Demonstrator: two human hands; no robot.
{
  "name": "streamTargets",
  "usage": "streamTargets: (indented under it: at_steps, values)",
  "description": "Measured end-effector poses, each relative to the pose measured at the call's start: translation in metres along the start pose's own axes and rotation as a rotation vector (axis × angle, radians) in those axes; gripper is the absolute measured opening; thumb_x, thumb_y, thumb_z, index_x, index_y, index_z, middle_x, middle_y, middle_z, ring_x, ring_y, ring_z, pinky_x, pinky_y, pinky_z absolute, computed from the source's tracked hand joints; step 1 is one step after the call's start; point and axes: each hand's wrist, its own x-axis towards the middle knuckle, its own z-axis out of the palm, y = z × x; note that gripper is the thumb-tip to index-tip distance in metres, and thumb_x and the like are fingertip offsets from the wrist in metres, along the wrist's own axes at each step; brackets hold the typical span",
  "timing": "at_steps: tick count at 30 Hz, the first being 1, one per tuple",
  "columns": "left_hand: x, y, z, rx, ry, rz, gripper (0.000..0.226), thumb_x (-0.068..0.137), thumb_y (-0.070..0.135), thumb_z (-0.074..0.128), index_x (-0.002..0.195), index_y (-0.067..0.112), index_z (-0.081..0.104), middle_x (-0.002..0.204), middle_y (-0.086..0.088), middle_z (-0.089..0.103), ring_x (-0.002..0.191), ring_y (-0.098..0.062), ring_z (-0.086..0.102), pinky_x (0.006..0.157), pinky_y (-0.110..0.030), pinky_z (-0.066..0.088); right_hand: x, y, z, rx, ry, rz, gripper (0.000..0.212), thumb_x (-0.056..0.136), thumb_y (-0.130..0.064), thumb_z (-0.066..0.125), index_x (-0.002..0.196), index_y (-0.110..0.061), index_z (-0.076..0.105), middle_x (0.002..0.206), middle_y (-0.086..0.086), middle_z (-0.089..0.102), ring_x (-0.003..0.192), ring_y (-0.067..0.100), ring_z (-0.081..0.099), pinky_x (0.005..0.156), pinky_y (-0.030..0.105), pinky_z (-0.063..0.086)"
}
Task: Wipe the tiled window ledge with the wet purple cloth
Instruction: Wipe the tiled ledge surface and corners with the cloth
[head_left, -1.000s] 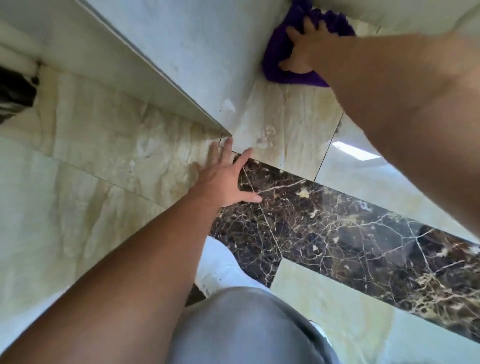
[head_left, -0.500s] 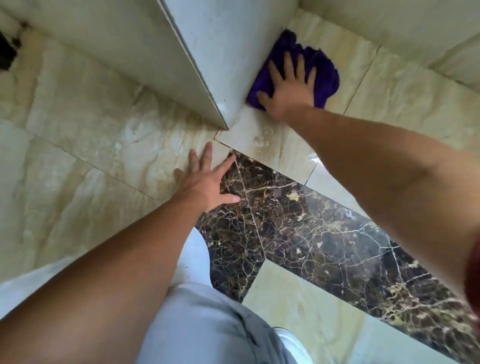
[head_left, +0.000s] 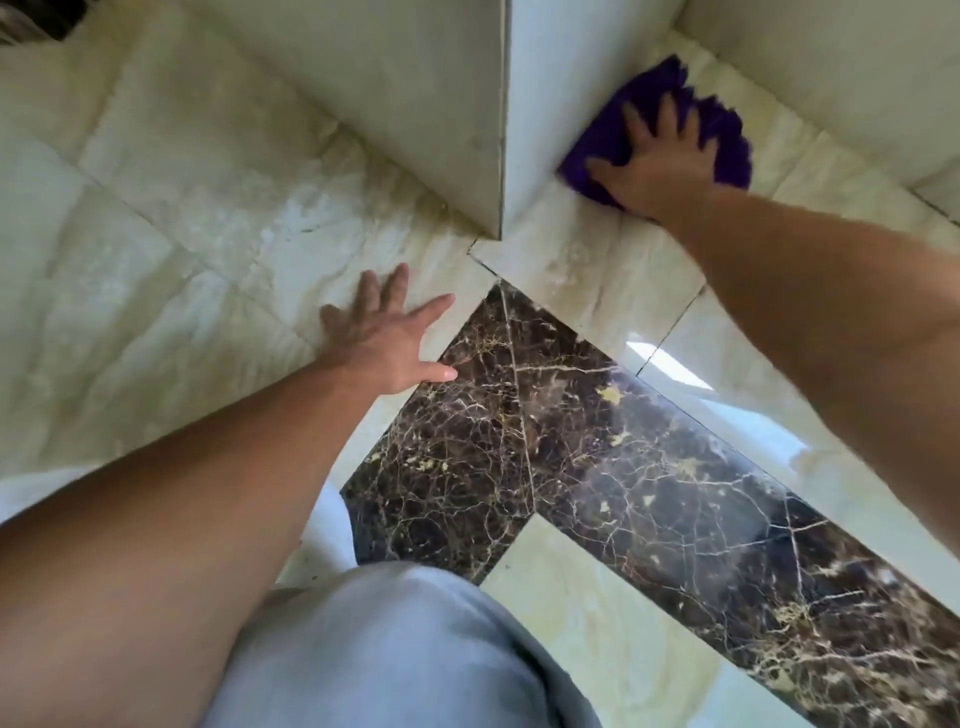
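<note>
The purple cloth lies bunched on the cream tiled ledge at the upper right, against the foot of a pale wall corner. My right hand presses flat on the cloth with fingers spread, covering its middle. My left hand rests flat and open on the cream tile to the left, fingers apart, with its thumb at the edge of the dark marble strip. It holds nothing.
A white wall corner juts down between my two hands. A dark brown veined marble strip runs diagonally to the lower right. My grey-clad knee fills the bottom centre. Glossy cream tile lies beyond it.
The view has swung, so the cloth and my right hand now sit further right in the frame. The right hand stays pressed on the cloth beside the corner. My left hand stays planted.
</note>
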Motion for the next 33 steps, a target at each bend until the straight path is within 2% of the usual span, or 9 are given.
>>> streamTargets:
  at_steps: [4, 10, 13, 16, 22, 28, 33]
  values:
    - [-0.011, -0.023, 0.016, 0.023, -0.022, -0.034, 0.111, 0.07, 0.085, 0.057, 0.147, 0.058, -0.018, 0.163, -0.003, -0.033, 0.151, -0.04, -0.02, 0.109, -0.079, 0.014, 0.009, -0.022, 0.002, -0.046, 0.001, 0.013, 0.082, 0.097, -0.066, 0.033, 0.163, -0.027, 0.005, 0.171, 0.012, -0.004, 0.156, 0.041, -0.003, 0.122, 0.065, 0.004]
    - [-0.007, -0.016, 0.023, -0.019, 0.001, -0.062, 0.117, 0.067, 0.089, 0.053, 0.144, 0.056, -0.029, 0.157, -0.007, -0.042, 0.15, -0.042, -0.023, 0.109, -0.079, 0.012, -0.069, -0.064, 0.063, -0.022, 0.077, -0.103, 0.085, 0.093, -0.072, 0.026, 0.163, -0.025, 0.012, 0.171, 0.012, 0.001, 0.156, 0.04, -0.003, 0.123, 0.062, -0.002]
    - [-0.005, -0.014, 0.018, -0.094, -0.008, -0.039, 0.11, 0.072, 0.086, 0.053, 0.146, 0.058, -0.024, 0.158, -0.005, -0.042, 0.149, -0.041, -0.027, 0.112, -0.077, 0.011, -0.103, -0.076, 0.086, -0.022, 0.117, -0.161, 0.083, 0.094, -0.07, 0.027, 0.162, -0.024, 0.014, 0.171, 0.012, 0.003, 0.156, 0.04, -0.002, 0.123, 0.063, -0.002]
    - [-0.01, -0.025, 0.015, -0.108, 0.03, -0.015, 0.107, 0.072, 0.087, 0.051, 0.15, 0.056, -0.016, 0.162, -0.002, -0.035, 0.151, -0.038, -0.024, 0.115, -0.073, 0.01, -0.132, -0.082, 0.102, -0.014, 0.146, -0.272, 0.078, 0.097, -0.068, 0.029, 0.162, -0.027, 0.017, 0.171, 0.012, 0.007, 0.156, 0.039, -0.001, 0.123, 0.062, -0.001]
    - [-0.021, -0.069, 0.04, -0.129, 0.215, -0.16, 0.143, 0.048, 0.102, 0.046, 0.157, 0.034, -0.016, 0.167, -0.008, -0.022, 0.153, -0.038, -0.015, 0.115, -0.074, 0.007, -0.156, -0.103, 0.123, -0.074, 0.196, -0.563, 0.071, 0.099, -0.061, 0.037, 0.16, -0.026, 0.026, 0.169, 0.011, 0.017, 0.157, 0.037, 0.004, 0.124, 0.061, 0.003]
    - [-0.028, -0.115, 0.053, -0.258, 0.293, -0.246, 0.14, 0.051, 0.094, 0.06, 0.159, 0.03, -0.003, 0.169, -0.008, -0.009, 0.155, -0.035, -0.009, 0.118, -0.068, 0.01, -0.134, -0.15, 0.117, -0.047, 0.2, -0.463, 0.071, 0.1, -0.058, 0.033, 0.161, -0.023, 0.022, 0.168, 0.016, 0.019, 0.156, 0.038, 0.009, 0.124, 0.06, 0.003]
    - [-0.025, -0.154, 0.056, -0.227, 0.219, -0.227, 0.145, 0.042, 0.105, 0.042, 0.157, 0.036, -0.012, 0.168, -0.003, -0.021, 0.154, -0.031, -0.016, 0.114, -0.074, 0.011, -0.138, -0.152, 0.121, -0.076, 0.223, -0.471, 0.069, 0.103, -0.058, 0.029, 0.162, -0.023, 0.02, 0.168, 0.017, 0.017, 0.156, 0.039, 0.005, 0.124, 0.061, 0.007]
